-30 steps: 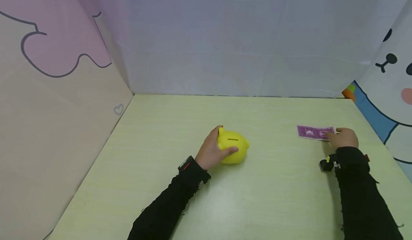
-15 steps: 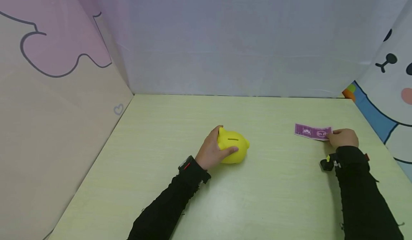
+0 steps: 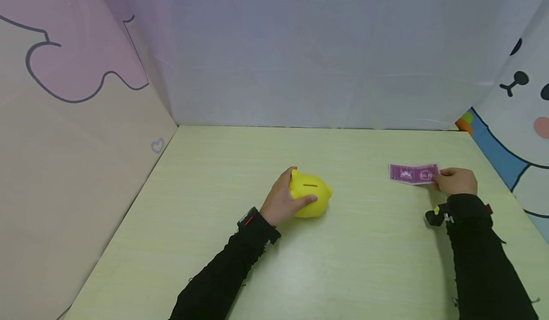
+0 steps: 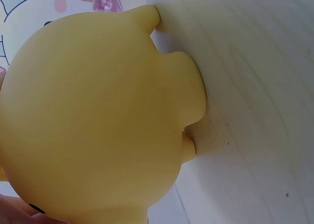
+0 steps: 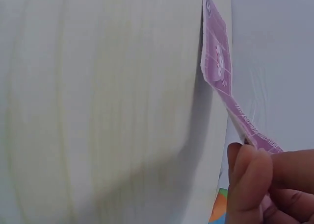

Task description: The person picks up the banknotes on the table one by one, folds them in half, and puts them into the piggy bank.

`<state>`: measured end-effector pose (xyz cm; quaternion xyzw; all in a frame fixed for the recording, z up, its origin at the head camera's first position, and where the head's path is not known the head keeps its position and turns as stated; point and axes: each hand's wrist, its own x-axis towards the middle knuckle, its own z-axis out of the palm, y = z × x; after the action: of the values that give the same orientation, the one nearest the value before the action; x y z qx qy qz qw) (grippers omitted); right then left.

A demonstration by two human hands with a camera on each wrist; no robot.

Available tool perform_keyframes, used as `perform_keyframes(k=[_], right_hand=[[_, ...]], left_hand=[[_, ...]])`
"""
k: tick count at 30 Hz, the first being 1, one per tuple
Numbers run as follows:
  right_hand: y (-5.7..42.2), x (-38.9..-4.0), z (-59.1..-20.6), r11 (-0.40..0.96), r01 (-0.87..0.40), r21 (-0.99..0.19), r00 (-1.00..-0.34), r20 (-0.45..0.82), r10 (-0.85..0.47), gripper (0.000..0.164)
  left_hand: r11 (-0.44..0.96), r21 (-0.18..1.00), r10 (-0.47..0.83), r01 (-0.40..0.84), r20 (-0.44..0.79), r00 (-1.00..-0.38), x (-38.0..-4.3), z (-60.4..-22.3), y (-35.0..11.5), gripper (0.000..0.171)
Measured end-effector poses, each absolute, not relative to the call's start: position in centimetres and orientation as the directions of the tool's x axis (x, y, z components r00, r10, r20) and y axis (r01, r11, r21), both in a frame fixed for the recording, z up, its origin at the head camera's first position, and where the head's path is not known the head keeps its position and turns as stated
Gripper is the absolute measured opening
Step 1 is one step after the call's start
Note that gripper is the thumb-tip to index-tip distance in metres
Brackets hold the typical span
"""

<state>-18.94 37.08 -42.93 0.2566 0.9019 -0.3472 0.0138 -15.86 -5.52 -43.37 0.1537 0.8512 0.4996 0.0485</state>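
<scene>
A yellow piggy bank (image 3: 315, 198) with a slot on top stands on the table, its short feet showing in the left wrist view. My left hand (image 3: 283, 201) grips its left side, thumb across the near face and fingers behind. Farther right, my right hand (image 3: 458, 181) pinches the right end of a purple play banknote (image 3: 411, 173) between thumb and fingers. In the right wrist view the banknote (image 5: 218, 52) is creased across its middle, and its pinched end is raised off the table. Its shadow falls on the tabletop below.
The pale wood-grain table (image 3: 351, 263) ends at a white cloth backdrop (image 3: 300, 62). On the left rises a panel (image 3: 77, 167) with a pink cartoon shape, on the right one with a white cartoon animal (image 3: 514, 119).
My right hand has taken hold of the banknote and lifted its right end; the note has shifted slightly left and away. The left hand and piggy bank have stayed put.
</scene>
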Motion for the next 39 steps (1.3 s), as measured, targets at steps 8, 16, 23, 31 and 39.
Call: perform_keyframes(k=[8,16,23,31,39], right_hand=[[36.1,-18.6,-42.1,0.597,0.41,-0.69,-0.897,-0.185,0.401,0.047],[34.2,-18.4,-41.3,0.569,0.333,-0.752,-0.917,-0.117,0.381,0.048],[31.8,-18.3,-40.5,0.542,0.263,-0.798,-0.931,-0.063,0.359,0.048],[29.0,-18.1,-39.6,0.514,0.181,-0.838,-0.938,0.011,0.348,0.044],[26.1,-17.5,-38.9,0.508,0.051,-0.86,-0.937,0.136,0.323,0.04]], left_hand=[[0.455,0.866,0.312,0.208,0.064,-0.948,-15.8,-43.2,-5.5,0.09],[0.46,0.864,0.311,0.202,0.056,-0.949,-15.9,-43.3,-5.5,0.09],[0.456,0.866,0.312,0.205,0.06,-0.948,-15.8,-43.3,-5.5,0.09],[0.46,0.862,0.31,0.212,0.068,-0.948,-15.8,-43.3,-5.5,0.09],[0.463,0.862,0.303,0.208,0.066,-0.951,-15.9,-43.4,-5.4,0.09]])
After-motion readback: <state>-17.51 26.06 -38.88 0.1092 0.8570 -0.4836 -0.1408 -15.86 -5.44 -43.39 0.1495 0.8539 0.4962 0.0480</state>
